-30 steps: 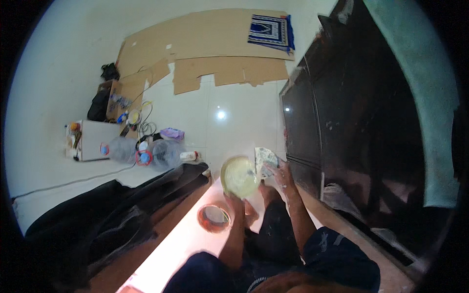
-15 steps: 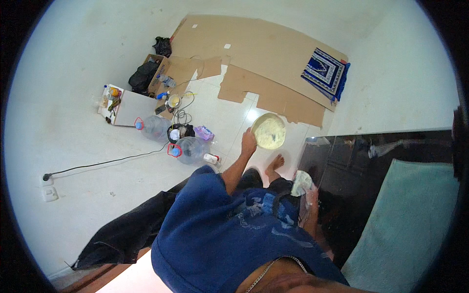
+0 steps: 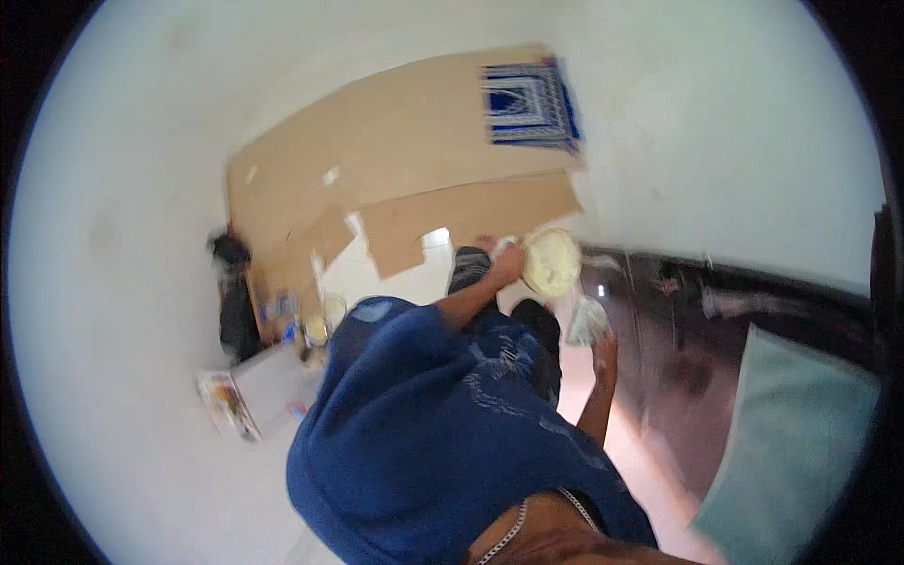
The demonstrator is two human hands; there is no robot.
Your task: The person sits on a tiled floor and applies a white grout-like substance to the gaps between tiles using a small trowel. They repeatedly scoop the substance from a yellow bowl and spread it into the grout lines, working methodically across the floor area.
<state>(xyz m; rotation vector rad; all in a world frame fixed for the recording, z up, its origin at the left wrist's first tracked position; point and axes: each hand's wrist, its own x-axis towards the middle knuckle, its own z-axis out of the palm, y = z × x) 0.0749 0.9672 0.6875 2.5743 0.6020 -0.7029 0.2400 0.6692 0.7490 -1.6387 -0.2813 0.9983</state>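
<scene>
So I've got one bowl [image 3: 552, 263] on the go, just one, with pale yellow stuff in it, too blurry to say how deep. My left hand [image 3: 508, 266] has its fingers curled in on the bowl's left edge. My right hand [image 3: 604, 348] is below and to the right, fingers bent around the lower end of one blotchy pale wedge-shaped piece [image 3: 589, 322]; exact grip's too smeared to tell. Wedge and bowl are apart. Beyond that, one blue patterned mat [image 3: 532, 104] sits by the upper right corner of the cardboard [image 3: 377, 132]. Two black bundles [image 3: 240, 320] by its left edge, plus one small round container [image 3: 316, 330] near its lower left corner, yellowish inside.
</scene>
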